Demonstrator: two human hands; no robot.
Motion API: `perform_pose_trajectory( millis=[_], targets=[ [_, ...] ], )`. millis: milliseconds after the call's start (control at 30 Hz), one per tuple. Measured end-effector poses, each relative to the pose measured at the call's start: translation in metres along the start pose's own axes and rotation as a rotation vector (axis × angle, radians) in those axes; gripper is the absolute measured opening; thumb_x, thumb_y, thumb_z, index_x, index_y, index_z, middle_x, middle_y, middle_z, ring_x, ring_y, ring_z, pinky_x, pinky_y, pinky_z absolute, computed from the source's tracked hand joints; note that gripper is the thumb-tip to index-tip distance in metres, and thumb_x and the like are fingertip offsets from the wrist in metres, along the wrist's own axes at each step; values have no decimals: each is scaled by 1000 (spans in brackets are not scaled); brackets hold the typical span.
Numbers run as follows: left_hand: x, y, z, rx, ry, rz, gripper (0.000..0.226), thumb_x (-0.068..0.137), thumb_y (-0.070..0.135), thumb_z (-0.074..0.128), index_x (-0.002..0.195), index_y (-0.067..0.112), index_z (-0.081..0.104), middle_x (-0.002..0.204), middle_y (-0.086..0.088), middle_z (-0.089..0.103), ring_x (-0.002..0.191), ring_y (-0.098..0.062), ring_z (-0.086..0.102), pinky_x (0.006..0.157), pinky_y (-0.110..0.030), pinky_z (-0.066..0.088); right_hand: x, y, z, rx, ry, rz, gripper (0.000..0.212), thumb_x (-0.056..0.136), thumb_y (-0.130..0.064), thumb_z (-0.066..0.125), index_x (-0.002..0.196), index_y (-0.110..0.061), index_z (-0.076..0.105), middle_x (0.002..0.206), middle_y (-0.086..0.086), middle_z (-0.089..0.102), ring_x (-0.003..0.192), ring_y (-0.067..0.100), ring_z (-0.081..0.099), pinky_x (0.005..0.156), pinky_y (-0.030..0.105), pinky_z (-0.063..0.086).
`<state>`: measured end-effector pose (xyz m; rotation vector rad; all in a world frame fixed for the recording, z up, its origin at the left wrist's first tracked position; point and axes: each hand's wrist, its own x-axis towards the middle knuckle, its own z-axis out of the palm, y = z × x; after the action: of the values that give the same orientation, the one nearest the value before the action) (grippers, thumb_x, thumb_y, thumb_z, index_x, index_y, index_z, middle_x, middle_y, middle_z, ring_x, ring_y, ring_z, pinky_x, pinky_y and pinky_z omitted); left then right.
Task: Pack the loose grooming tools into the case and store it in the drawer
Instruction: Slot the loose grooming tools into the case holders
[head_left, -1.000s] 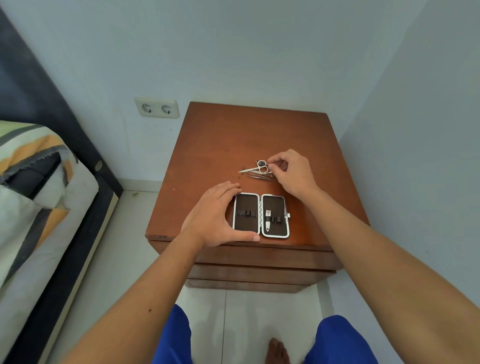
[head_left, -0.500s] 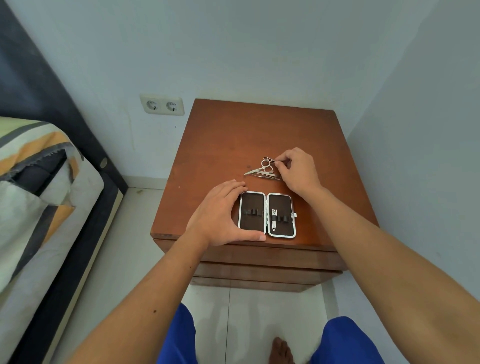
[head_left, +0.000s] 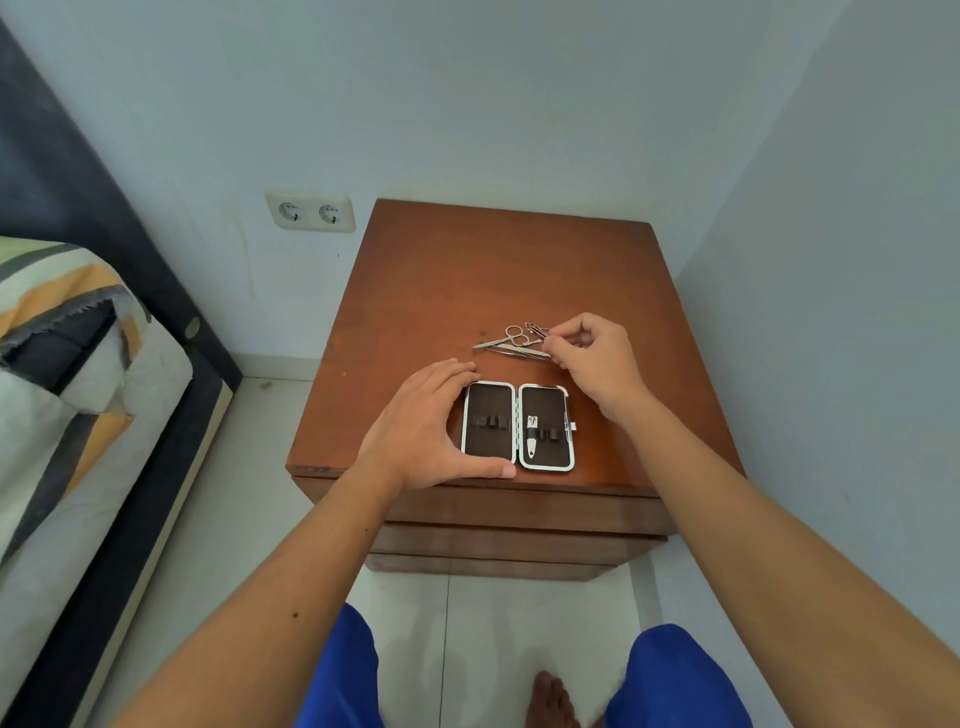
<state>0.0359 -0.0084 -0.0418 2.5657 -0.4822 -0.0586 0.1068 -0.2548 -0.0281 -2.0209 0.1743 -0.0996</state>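
Note:
A small grooming case (head_left: 491, 423) lies open flat near the front edge of the wooden nightstand (head_left: 467, 280); its dark lining has elastic loops, and a nail clipper (head_left: 531, 439) sits in the right half. My left hand (head_left: 426, 428) cups the case's left edge and front corner. Behind the case lie loose metal tools: small scissors (head_left: 506, 339) and tweezers (head_left: 519, 352). My right hand (head_left: 597, 358) pinches a thin metal tool (head_left: 536, 329) at its end, just above the pile.
The nightstand's drawers (head_left: 519, 540) show shut below the top. A wall socket (head_left: 310, 212) is on the wall to the left, a bed (head_left: 67, 395) stands further left, and a wall runs close on the right. My bare foot (head_left: 553, 701) is on the tiled floor.
My right hand has shifted slightly right along the tool pile and now pinches a thin tool at its end. My left hand has stayed on the case.

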Motion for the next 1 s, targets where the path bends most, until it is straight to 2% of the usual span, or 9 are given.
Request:
perform_pose_trajectory(
  millis=[100,133,267,400,533,733,833,1000],
  targets=[
    [-1,-4,-2,7,-6,-13,129,56,100,68,159,29,39,169,11,33,157,-10,23,130,-40,20,-7,7,0,188,-69,34,28,96,-6,70,120,-20,73,86,3,79,75,10,67,77,25,57],
    [-1,-5,-3,12,-7,-17,129,56,99,68,159,29,39,169,11,32,157,-10,23,130,-39,20,-9,8,0,234,-71,54,30,98,-4,68,124,-19,73,89,4,78,76,10,66,77,22,57],
    [-1,-5,-4,22,-2,-11,128,57,98,69,159,28,39,169,11,32,157,-10,22,126,-32,14,-20,11,-4,439,-59,153,23,100,1,63,105,-15,77,88,7,75,75,12,62,75,22,54],
    [-1,-4,-3,35,-5,-11,129,57,99,67,159,27,39,169,10,33,156,-10,23,126,-33,15,-28,13,-8,549,-61,232,12,99,-7,69,106,-5,78,85,8,74,73,12,62,73,23,54],
    [-1,-2,-3,42,-12,-24,130,55,101,66,160,29,38,169,10,32,157,-11,23,126,-35,17,-33,15,-8,475,-46,216,14,91,-16,81,101,-7,80,76,3,74,69,10,60,72,25,52],
    [-1,-3,-2,43,1,-19,129,56,101,66,159,28,39,168,10,33,156,-11,24,126,-34,18,-39,13,-7,280,-58,140,5,92,-25,80,94,-21,82,83,-7,75,68,-3,59,75,18,49],
    [-1,-4,-2,36,10,-15,131,54,102,64,158,27,41,168,10,35,156,-11,25,128,-36,21,-39,14,-8,216,-35,111,3,91,-29,80,90,-27,82,96,-1,79,81,6,61,78,23,48],
    [-2,-3,-2,33,10,-12,129,55,101,66,159,27,40,167,10,35,156,-12,25,127,-36,21,-41,14,-10,210,-46,76,2,91,-25,81,92,-26,82,82,-3,73,78,11,60,78,28,52]
  ],
)
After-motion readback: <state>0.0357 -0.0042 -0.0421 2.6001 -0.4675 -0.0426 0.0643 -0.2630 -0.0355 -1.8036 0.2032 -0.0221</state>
